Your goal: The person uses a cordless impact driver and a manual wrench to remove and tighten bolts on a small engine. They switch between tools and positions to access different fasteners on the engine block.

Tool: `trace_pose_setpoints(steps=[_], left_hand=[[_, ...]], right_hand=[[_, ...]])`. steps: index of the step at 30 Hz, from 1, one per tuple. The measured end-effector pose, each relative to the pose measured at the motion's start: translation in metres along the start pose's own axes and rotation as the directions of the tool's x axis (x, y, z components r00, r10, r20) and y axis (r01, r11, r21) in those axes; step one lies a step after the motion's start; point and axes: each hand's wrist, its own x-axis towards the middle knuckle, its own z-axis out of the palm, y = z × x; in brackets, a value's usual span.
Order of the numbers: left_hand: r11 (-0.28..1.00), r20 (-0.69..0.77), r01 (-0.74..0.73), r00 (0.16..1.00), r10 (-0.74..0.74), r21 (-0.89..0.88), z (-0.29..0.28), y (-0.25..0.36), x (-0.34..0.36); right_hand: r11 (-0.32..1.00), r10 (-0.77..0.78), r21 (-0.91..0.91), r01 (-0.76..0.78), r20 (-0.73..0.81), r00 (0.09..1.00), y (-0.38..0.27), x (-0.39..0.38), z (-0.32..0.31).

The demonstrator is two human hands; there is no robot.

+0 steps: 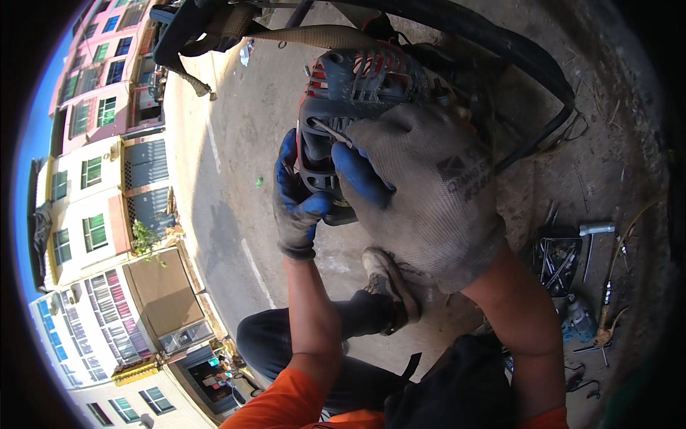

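Observation:
In front of me is a small engine (350, 82) with a black slatted plastic cover and red parts beneath it. My left hand (299, 207), in a grey glove with blue-coated fingers, is closed around the left lower edge of the cover. My right hand (429, 189), gloved the same way, is closed over the engine's near right part. From its fingers a thin metal tool (330, 131) reaches into an opening in the cover. The tool's other end is hidden by the glove, so its exact kind does not show.
A black tubular frame (493, 39) and a tan strap (314, 36) surround the engine's far side. On the ground at right are a tray (561, 261) of metal tools, a teal power tool (580, 322) and a thin cable (629, 236). My shoe (389, 282) is below the engine.

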Motion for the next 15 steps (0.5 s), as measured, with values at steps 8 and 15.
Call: trace_pose_setpoints(steps=[8, 15], left_hand=[[0.999, -0.042, 0.001, 0.999, 0.0, 0.032, 0.005, 0.01, -0.003], [1.0, -0.012, 0.011, 1.0, -0.011, -0.019, 0.011, 0.014, -0.003]], right_hand=[[0.997, 0.001, -0.071, 0.004, 0.067, 0.998, -0.007, 0.006, -0.006], [0.997, 0.0, -0.082, 0.003, 0.037, 0.999, -0.005, 0.002, -0.005]])
